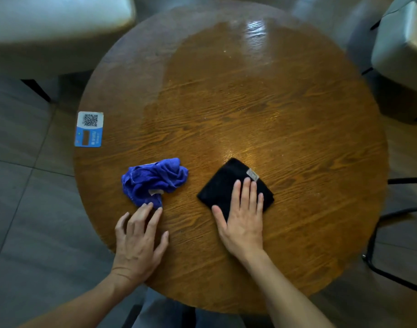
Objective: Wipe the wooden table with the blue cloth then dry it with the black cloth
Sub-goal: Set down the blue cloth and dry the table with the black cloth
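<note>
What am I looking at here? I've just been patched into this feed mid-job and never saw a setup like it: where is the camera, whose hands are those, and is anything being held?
There is no machine here. A person wears one wide-angle camera on the head, looking down, so the arms enter from the bottom of the picture and straight edges bend a little.

Below is a round wooden table. Its far left part looks duller than the glossy centre. A crumpled blue cloth lies on the near left, and a folded black cloth on the near right. A QR code sticker sits at the left edge.

The left hand is open, fingertips just touching the blue cloth's near edge. The right hand lies flat on the black cloth, pressing rather than gripping. Nothing is lifted.

Pale chairs stand around the table.
</note>
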